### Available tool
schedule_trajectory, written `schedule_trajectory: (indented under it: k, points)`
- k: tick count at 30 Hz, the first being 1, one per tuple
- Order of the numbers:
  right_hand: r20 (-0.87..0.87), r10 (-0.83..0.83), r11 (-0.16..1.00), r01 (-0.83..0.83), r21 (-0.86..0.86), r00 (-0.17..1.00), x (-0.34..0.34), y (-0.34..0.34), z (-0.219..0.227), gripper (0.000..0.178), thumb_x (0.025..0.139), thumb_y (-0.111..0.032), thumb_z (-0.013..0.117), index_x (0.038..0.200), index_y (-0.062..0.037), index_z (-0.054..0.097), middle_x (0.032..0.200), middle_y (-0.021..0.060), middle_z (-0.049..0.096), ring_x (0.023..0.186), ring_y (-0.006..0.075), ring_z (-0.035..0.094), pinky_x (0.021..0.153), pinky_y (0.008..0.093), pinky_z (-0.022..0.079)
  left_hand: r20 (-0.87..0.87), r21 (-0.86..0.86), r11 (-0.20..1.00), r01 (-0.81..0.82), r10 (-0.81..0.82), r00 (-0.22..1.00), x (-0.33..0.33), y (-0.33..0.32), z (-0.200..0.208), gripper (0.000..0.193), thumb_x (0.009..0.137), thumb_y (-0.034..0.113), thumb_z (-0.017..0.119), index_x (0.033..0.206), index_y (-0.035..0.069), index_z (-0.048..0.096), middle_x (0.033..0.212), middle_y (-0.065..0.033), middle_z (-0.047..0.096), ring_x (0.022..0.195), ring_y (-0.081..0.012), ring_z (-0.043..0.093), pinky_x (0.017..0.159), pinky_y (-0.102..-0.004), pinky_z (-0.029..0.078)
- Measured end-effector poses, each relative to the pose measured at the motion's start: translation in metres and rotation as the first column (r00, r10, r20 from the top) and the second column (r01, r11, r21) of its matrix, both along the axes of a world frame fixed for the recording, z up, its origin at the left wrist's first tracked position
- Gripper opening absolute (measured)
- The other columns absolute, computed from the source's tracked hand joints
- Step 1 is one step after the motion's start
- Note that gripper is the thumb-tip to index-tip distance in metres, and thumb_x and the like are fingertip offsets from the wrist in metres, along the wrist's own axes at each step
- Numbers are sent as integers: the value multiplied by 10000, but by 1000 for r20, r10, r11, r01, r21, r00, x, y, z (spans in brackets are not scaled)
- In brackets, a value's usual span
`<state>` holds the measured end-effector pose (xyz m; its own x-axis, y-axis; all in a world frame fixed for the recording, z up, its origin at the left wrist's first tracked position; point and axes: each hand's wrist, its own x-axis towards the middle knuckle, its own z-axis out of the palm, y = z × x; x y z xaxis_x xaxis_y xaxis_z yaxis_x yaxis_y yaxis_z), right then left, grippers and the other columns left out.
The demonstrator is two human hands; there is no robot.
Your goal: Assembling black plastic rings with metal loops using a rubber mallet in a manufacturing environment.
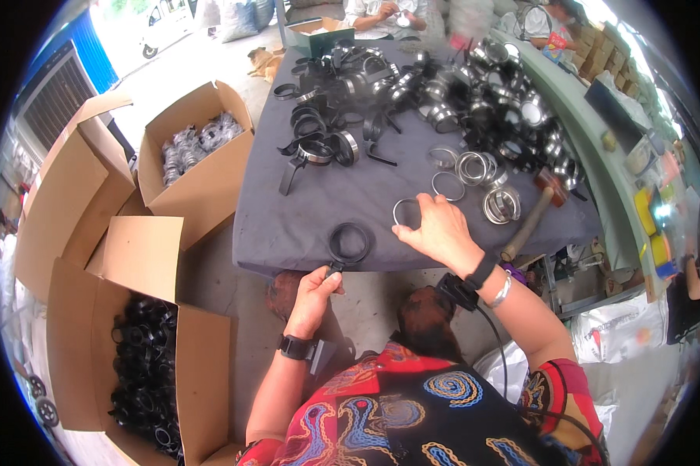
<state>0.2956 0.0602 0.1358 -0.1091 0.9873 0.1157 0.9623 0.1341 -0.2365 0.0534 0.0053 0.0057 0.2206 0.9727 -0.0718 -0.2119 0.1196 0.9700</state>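
My left hand (pixel 313 295) grips the short handle of a black ring-shaped part (pixel 332 244), holding it at the table's near edge. My right hand (pixel 445 231) pinches a thin silver metal ring (pixel 395 213) between thumb and fingers, a little to the right of the black part and apart from it. Several loose silver rings (pixel 502 206) lie just beyond my right hand, some stacked. Farther back, a large heap of black ring parts with silver bands (pixel 443 118) covers the table. A mallet (pixel 550 188) with a wooden handle rests to the right.
The table has a grey cloth (pixel 276 210). Left of it stand open cardboard boxes: one (pixel 202 182) holds plastic-wrapped parts, another (pixel 202 380) many black parts. A dog (pixel 264 64) lies beyond. A person (pixel 385 17) works across the table, another at the far right.
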Motion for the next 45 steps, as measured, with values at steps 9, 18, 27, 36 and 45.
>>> schedule_trajectory:
  k: [9,18,27,36,45]
  points:
    - [162,156,987,-150,-50,974,16,8,12,569,724,-327,764,1130,20,567,1172,256,571,1026,345,612,831,435,514,-35,-6,1000,1,-1,999,0,0,7,227,941,203,560,783,44,596,743,-4,581,740,-112,520,747,-271,405]
    - [297,645,745,-665,-42,704,18,15,11,522,739,11,598,1250,-86,553,1225,135,517,1088,303,509,876,394,455,4,-14,1000,-1,1,1000,0,1,0,193,927,166,565,793,34,610,762,-15,596,765,-118,530,777,-274,401]
    - [394,669,524,-776,351,630,-11,-12,39,477,745,-91,624,1215,-79,544,1152,113,514,1046,278,507,824,386,460,21,-25,1000,-1,2,1000,-2,2,-1,180,924,167,570,834,23,630,788,-23,619,778,-119,537,784,-275,403]
    - [-128,555,810,-569,-138,822,-51,2,8,703,643,-129,768,1278,-7,491,1157,189,495,1065,349,512,874,402,474,1,-32,999,-1,1,1000,1,-3,2,194,929,202,586,806,55,616,732,19,590,728,-83,516,739,-254,400]
    - [13,516,824,-492,-281,856,-76,27,0,630,668,-136,783,1230,-25,520,1085,212,516,994,359,564,840,420,494,18,-38,999,36,-35,999,3,11,4,193,942,202,572,827,55,620,731,17,592,719,-83,517,725,-246,404]
